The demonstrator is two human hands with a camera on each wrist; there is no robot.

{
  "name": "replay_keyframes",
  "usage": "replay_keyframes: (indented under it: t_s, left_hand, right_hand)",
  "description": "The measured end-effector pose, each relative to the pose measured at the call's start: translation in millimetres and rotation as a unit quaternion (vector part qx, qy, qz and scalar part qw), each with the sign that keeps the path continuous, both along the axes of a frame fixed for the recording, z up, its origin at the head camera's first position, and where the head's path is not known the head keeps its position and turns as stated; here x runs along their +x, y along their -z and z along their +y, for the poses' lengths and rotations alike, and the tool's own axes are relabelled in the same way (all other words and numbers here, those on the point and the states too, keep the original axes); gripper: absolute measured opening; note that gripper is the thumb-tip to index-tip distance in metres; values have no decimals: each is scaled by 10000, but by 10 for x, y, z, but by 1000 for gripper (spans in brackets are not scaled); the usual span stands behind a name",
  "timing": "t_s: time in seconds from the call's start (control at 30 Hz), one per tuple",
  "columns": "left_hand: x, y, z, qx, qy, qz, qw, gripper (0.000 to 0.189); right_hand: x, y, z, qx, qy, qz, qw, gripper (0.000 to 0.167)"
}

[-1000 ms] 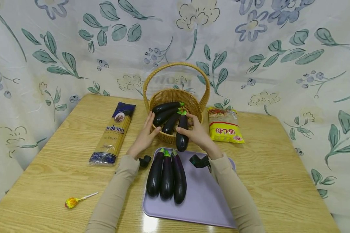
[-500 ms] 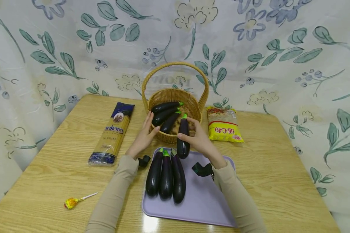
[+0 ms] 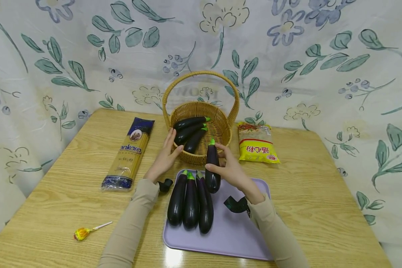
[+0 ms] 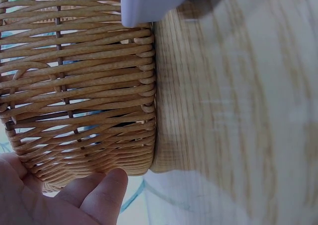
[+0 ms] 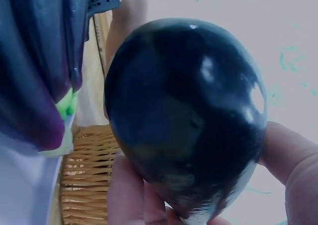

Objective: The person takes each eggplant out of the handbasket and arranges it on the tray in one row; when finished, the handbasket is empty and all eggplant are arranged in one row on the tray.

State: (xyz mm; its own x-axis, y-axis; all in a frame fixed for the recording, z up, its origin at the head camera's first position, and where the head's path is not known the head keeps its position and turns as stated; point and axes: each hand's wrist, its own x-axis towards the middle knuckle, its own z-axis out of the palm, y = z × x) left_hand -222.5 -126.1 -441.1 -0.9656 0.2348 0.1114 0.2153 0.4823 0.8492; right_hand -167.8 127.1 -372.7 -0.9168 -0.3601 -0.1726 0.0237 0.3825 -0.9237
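Note:
My right hand [image 3: 232,169] holds a dark, glossy eggplant [image 3: 212,167], thumb on one side and fingers on the other. It is tilted above the lilac tray [image 3: 238,234], just in front of the wicker basket [image 3: 195,159]; its rounded end fills the right wrist view. My left hand [image 3: 164,158] rests against the basket's left front side, its fingers [image 4: 107,195] on the wickerwork in the left wrist view. Inside the basket lie three eggplants [image 3: 187,122], green stems pointing right. On the tray, three more eggplants [image 3: 191,204] lie side by side, stems toward the basket.
A tall handle [image 3: 201,72] arches over the basket. Left of it lies a pack of spaghetti [image 3: 128,156], and to its right a yellow bag of pasta [image 3: 258,145]. A lollipop [image 3: 87,232] sits at the table's front left. Behind hangs a floral curtain [image 3: 201,37].
My right hand has drawn the eggplant out of the basket, toward me and slightly right, over the tray. My left hand stays against the basket.

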Motion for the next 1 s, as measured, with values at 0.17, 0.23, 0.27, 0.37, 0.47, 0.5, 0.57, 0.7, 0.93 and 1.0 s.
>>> replay_keyframes:
  t_s: [0.17,0.23,0.27,0.37,0.47,0.5,0.57,0.7,0.93,1.0]
  left_hand:
    - [1,-4,-7,-33,2,20,10000,72]
    - [1,-3,-6,-57,-4,18,10000,72]
    - [2,-1,-4,-57,-8,12,10000,72]
    - [0,0,2,-78,-16,18,10000,72]
    - [-3,-6,0,-73,-3,33,10000,72]
    - [-3,-7,0,-73,-3,40,10000,72]
    - [-2,-11,-1,-59,-3,46,10000,72]
    - [2,-13,-1,-54,-7,34,10000,71]
    - [-13,-3,-4,-78,4,49,10000,72]
    - [-9,-5,-2,-51,5,54,10000,72]
  right_hand:
    - [48,24,24,-8,37,-39,10000,79]
    - [75,31,26,-60,47,-94,9999,79]
    - [91,35,29,-91,47,-127,9999,80]
    - [143,57,44,-165,5,-183,9997,80]
    - [192,90,67,-125,-17,-211,9997,80]
    - [204,106,77,-88,-32,-186,9998,80]
    - [225,129,90,6,-1,-131,9999,81]
    - [251,169,108,64,38,-21,10000,80]
    - [300,209,135,101,49,-83,9999,82]
    - [322,219,148,199,36,-55,9998,82]
